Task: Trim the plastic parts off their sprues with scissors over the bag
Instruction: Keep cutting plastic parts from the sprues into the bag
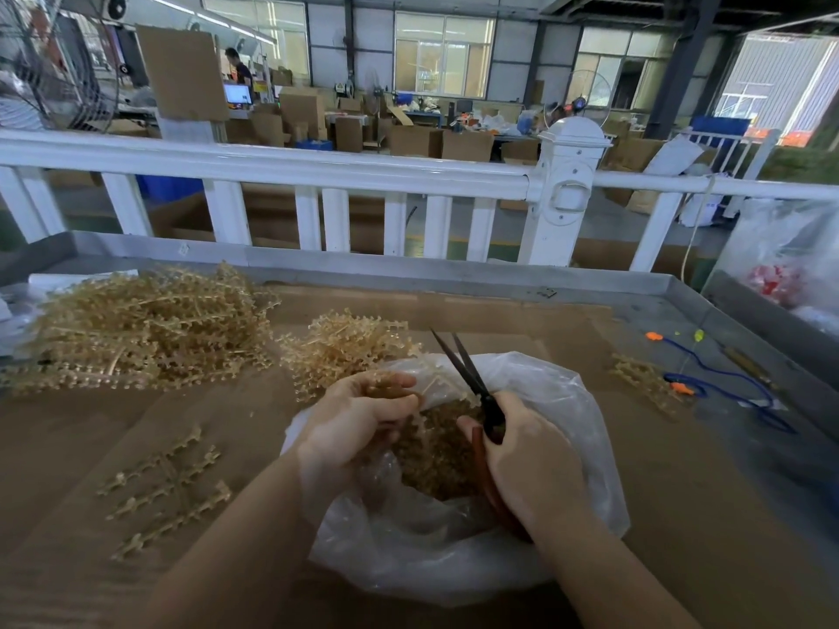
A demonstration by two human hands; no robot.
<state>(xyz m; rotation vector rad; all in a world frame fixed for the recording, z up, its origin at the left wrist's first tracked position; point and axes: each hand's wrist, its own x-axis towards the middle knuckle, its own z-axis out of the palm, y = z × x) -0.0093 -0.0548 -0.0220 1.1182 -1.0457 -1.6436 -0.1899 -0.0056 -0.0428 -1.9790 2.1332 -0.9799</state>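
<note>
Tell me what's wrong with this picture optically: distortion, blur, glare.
Head view: wide-angle lens bows the white railing and stretches both forearms at the bottom edge; the windows behind are bright and washed out; the large sprue pile looks soft toward the left edge; scissors and bag stay fairly sharp.

One head-worn wide-angle view, looking forward and down, close over the table (590,320); the white railing (318,168) and workshop beyond look bowed, probably lens distortion.

The cardboard-lined table (567,320) carries sprue heaps (150,329), a bag (454,551) (clear plastic), and a blue cord (726,379).
</note>
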